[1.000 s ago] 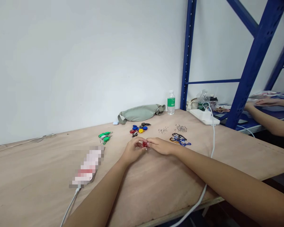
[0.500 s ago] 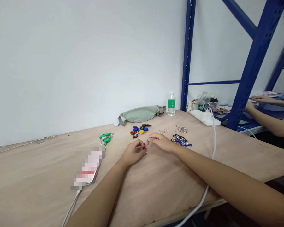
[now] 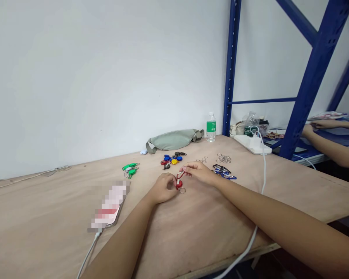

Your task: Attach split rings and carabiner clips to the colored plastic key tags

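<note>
My left hand rests on the plywood table and pinches a red plastic key tag at its fingertips. A metal split ring hangs from the tag's lower edge. My right hand comes in from the right, its thumb and forefinger on a thin red carabiner clip above the tag. Just beyond my hands lie several coloured key tags, and black and blue carabiners sit to the right.
Green key tags lie left, split rings far right. A blurred phone is cabled at the near left. A water bottle, waist bag and power strip stand behind. A co-worker's hands work beyond a blue shelf upright.
My hands have parted slightly, and the red tag, split ring and red clip now show more clearly between them. The clip stands up from the tag toward my right fingertips.
</note>
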Motion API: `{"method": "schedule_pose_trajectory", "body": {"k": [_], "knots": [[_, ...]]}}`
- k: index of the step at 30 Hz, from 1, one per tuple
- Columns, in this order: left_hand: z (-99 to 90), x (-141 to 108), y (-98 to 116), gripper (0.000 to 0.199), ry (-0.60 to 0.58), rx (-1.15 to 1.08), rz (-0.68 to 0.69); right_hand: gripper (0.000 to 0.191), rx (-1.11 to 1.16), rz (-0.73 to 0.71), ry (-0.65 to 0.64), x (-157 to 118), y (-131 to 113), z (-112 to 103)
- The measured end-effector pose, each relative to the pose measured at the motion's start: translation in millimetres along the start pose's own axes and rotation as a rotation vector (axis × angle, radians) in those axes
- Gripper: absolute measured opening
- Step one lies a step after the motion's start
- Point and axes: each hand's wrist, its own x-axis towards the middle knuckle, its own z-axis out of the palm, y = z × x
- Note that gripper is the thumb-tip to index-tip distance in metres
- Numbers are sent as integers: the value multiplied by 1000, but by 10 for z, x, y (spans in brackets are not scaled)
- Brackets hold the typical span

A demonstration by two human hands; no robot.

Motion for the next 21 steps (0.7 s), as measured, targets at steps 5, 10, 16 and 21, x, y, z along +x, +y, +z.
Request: {"method": "schedule_pose_trajectory", "body": {"k": [5, 10, 16, 21], "knots": [[40, 41, 149, 15, 175, -199, -151, 39, 72, -52, -54, -16, 0, 10], [118, 83, 194, 26, 288, -496, -319, 36, -11, -108, -109, -48, -54, 6], [162, 80, 223, 17, 243, -603, -411, 29, -64, -177, -94, -38, -29, 47], [143, 63, 271, 20, 229, -420, -363, 31, 118, -57, -81, -31, -2, 77]]}}
